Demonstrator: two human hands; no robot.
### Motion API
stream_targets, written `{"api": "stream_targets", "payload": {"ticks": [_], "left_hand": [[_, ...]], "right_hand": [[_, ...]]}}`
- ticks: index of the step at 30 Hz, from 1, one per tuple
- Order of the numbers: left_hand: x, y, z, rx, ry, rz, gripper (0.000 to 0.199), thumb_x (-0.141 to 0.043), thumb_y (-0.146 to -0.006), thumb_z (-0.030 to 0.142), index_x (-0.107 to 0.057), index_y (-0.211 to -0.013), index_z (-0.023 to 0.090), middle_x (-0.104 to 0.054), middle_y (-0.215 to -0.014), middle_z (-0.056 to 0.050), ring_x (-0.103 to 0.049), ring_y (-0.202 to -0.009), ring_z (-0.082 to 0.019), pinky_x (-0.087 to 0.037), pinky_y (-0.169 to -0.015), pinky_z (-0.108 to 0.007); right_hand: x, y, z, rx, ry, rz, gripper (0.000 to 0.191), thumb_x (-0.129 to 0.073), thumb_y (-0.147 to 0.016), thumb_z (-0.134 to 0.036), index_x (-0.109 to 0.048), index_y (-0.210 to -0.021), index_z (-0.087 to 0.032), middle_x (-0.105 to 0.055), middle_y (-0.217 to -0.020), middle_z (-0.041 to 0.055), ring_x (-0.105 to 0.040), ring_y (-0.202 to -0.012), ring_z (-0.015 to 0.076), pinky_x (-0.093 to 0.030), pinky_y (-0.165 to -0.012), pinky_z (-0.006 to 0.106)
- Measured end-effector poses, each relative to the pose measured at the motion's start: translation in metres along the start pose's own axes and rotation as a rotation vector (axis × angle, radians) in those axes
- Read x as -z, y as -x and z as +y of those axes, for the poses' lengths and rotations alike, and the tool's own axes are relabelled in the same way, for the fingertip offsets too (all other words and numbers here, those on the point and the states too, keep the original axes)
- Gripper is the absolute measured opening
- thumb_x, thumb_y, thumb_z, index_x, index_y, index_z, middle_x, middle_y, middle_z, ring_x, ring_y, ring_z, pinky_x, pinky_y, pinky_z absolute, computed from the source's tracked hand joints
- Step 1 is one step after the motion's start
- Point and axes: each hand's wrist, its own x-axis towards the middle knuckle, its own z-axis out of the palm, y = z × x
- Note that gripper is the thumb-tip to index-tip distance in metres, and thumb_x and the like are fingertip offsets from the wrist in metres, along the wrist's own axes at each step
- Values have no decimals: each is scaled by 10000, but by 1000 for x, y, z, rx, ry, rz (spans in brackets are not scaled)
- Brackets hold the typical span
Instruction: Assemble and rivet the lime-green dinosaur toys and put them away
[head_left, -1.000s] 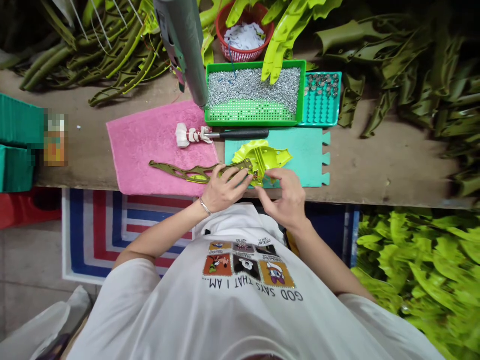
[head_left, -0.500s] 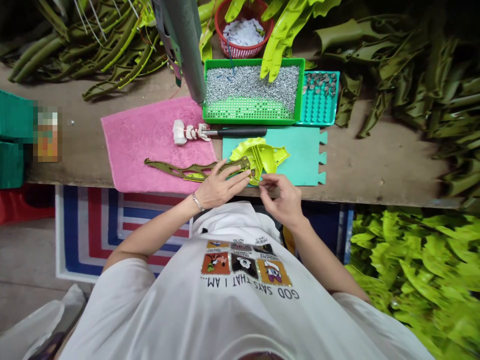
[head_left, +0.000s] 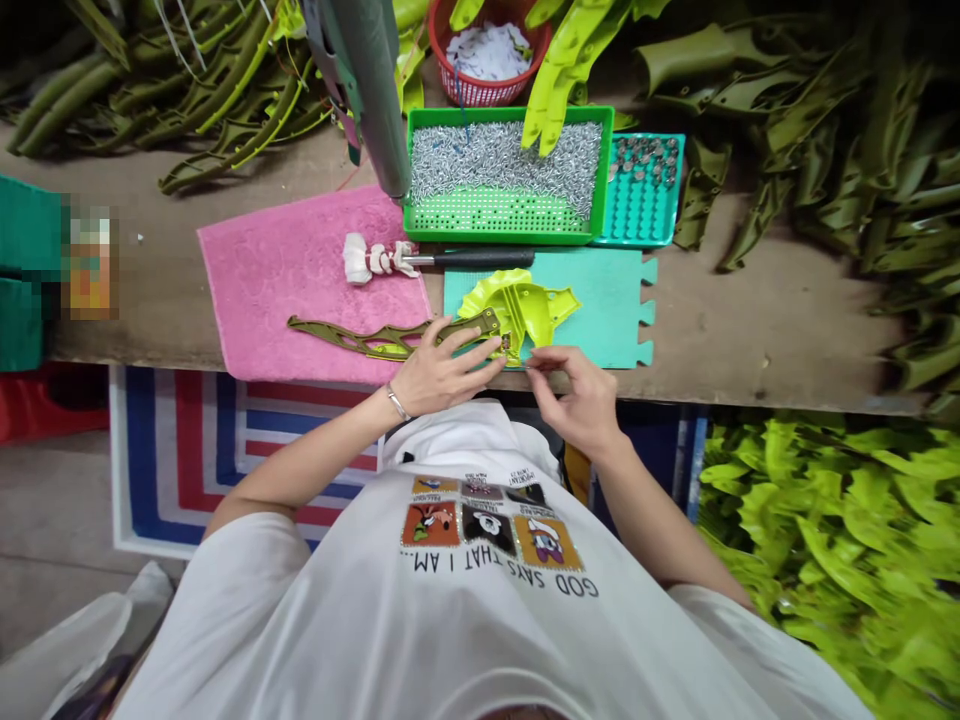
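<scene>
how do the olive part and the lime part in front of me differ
The olive part is long and narrow; the lime part is broader, with a wavy edge. The olive part lies largely over the pink towel, the lime part over the teal mat.

With both elbows bending, the left arm (head_left: 322, 445) and right arm (head_left: 664, 525) are angling inward toward the near edge of a turquoise foam mat (head_left: 611, 312). The left hand (head_left: 435, 375) is facing palm down by the mat's near left corner, fingers (head_left: 480, 357) spreading toward it. The right hand (head_left: 581, 395) is hanging at the near edge, thumb (head_left: 546, 392) and forefinger (head_left: 556, 356) nearly meeting there; what is lying between their tips is too small to tell.
</scene>
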Motion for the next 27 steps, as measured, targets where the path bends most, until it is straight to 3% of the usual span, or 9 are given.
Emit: {"api": "stream_targets", "payload": {"ticks": [4,10,20,27], "left_hand": [[1,-1,1,-14,-30,-2,383,-555,-959,380,-582,-1328,284,-639,-1374,-56,-517,-1277,-281,-345,-1116,-590],[-1,0,1,26,27,-80,393,-545,-960,440,-583,-1331,315,-620,-1397,-61,-488,-1316,-283,-315,-1139,-593],[-5,1,2,39,50,-69,406,-558,-950,453,-584,-1332,317,-607,-1412,-58,-471,-1326,-285,-303,-1149,-597],[-5,1,2,9,8,-25,428,-557,-947,449,-573,-1345,294,-609,-1410,-67,-481,-1316,-298,-319,-1135,-602]], "right_hand": [[-3,-2,2,22,51,45,194,-597,-873,-142,-610,-1044,-234,-753,-913,30,-725,-751,164,-599,-712,293],[-10,-6,5,-25,106,12,76,-600,-895,-240,-588,-969,-231,-753,-864,39,-727,-703,167,-594,-629,296],[-15,-5,3,-61,49,87,140,-630,-863,-223,-509,-930,-243,-746,-807,11,-729,-714,176,-588,-637,306],[-15,-15,-5,-183,95,4,126,-619,-834,-234,-503,-882,-242,-738,-803,23,-698,-679,175,-557,-610,298]]}}
